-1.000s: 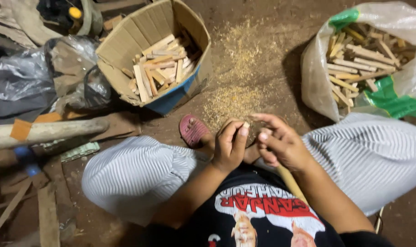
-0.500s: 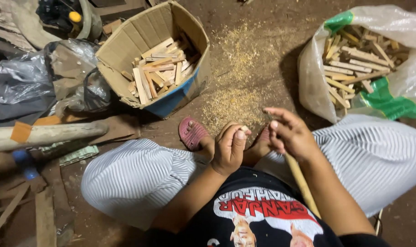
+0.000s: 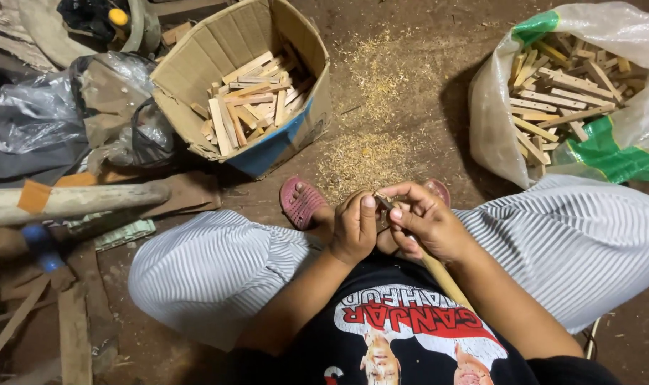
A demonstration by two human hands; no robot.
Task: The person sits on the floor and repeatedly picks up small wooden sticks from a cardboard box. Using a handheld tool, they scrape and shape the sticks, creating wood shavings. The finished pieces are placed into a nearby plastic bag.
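Observation:
My left hand (image 3: 355, 227) is closed around a small piece of wood (image 3: 383, 202), thumb up against it. My right hand (image 3: 425, 219) grips a tool with a long pale wooden handle (image 3: 442, 274) that runs back toward my body, its tip meeting the wood piece between both hands. The hands touch each other above my lap, between my knees in striped grey trousers. The blade end is hidden by my fingers.
A cardboard box (image 3: 196, 68) holding several cut wooden sticks stands ahead to the left. A white and green sack (image 3: 495, 121) of similar sticks lies at the right. Wood shavings (image 3: 360, 160) cover the dirt floor ahead. Pink sandals (image 3: 301, 202), a wooden pole (image 3: 82, 199) and plastic bags (image 3: 39, 114) are at left.
My hands have drawn slightly closer to my body and together; the right hand's fingers, raised half a second ago, now curl down on the tool and wood piece.

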